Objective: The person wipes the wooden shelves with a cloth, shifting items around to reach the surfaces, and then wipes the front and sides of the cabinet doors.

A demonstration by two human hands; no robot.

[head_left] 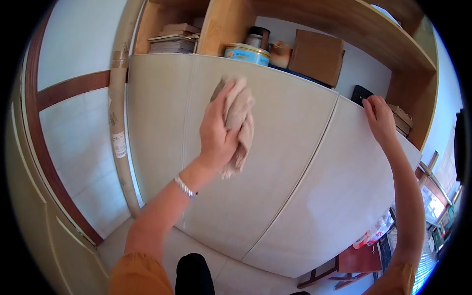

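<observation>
My left hand (216,135) is closed around a crumpled beige cloth (239,110), held up in front of a large cream panel (265,142). The cloth's lower end hangs loose below my fingers. Whether it touches the panel, I cannot tell. At the panel's top right edge, my right hand (381,118) has its fingers curled over the rim, close to a black object (361,93) on the shelf behind. A dark slanting seam (305,182) splits the panel's face into two sections.
Behind the panel, a wooden shelf unit (226,27) holds a blue tin (247,54), a brown cardboard box (317,56) and stacked papers (172,44). A long cardboard tube (118,98) leans at the left wall. Low on the right stands a reddish-brown stool (359,258).
</observation>
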